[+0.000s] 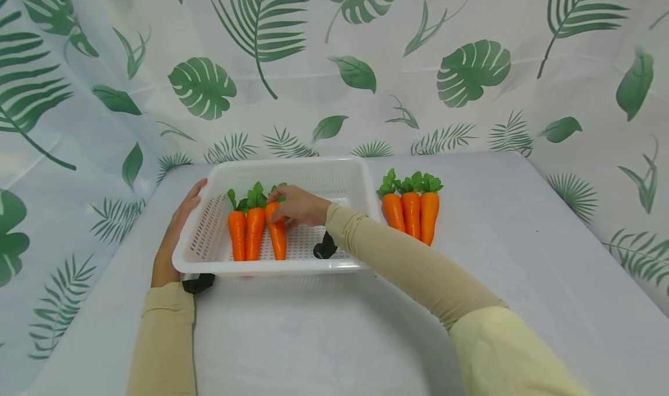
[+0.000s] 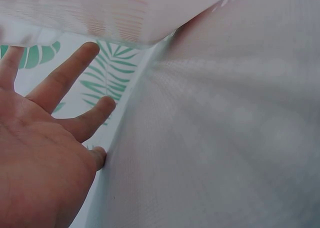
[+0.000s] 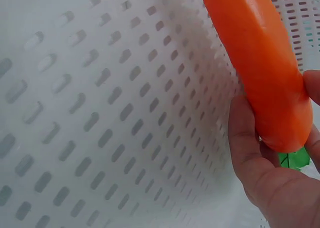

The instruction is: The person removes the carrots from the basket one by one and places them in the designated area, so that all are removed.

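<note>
A white perforated plastic basket (image 1: 313, 266) stands on the table. Inside it, my right hand (image 1: 300, 205) pinches a carrot (image 1: 277, 233) near its leafy top; the right wrist view shows thumb and fingers on either side of the orange carrot (image 3: 265, 63). To the left of it in the basket lie two more carrots, one in the middle (image 1: 255, 233) and one at the left (image 1: 237, 233). Against the basket's left side rests my left hand (image 1: 180, 222); in the left wrist view its fingers (image 2: 65, 80) are spread and fairly straight beneath the rim.
Right of the basket, three carrots (image 1: 411, 210) lie side by side on the grey-white table (image 1: 502, 227), their lower tips partly hidden by the right sleeve. A leaf-patterned curtain (image 1: 387, 88) surrounds the table at the back and sides.
</note>
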Action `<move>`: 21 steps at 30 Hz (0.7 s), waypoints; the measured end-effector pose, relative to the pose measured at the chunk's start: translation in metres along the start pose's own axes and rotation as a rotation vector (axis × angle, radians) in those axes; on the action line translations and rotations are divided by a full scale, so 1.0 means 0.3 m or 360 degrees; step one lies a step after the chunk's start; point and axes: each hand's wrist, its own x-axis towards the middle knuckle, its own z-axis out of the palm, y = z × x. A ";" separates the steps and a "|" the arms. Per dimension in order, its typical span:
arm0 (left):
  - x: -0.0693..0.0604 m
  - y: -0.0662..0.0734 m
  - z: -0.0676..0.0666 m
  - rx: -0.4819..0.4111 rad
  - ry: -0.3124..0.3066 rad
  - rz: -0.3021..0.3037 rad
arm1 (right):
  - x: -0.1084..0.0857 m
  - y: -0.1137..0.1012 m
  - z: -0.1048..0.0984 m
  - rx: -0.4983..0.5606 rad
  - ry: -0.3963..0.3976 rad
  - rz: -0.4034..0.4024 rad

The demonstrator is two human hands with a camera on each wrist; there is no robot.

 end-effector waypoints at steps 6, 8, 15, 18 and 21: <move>0.000 0.003 0.001 -0.0010 -0.0018 -0.0003 | -0.009 -0.016 -0.001 0.0041 0.0045 -0.0023; -0.001 0.004 0.002 0.0002 -0.0007 -0.0019 | -0.010 -0.020 -0.002 0.0059 0.0058 -0.0034; -0.010 -0.003 0.002 0.0135 0.0011 -0.0006 | -0.012 -0.027 -0.007 0.0111 0.0112 -0.0051; -0.012 -0.007 0.000 0.0152 0.0012 0.0006 | -0.013 -0.030 -0.010 0.0130 0.0125 -0.0055; -0.010 -0.007 -0.002 0.0130 0.0009 -0.0003 | -0.015 -0.032 -0.011 0.0145 0.0129 -0.0062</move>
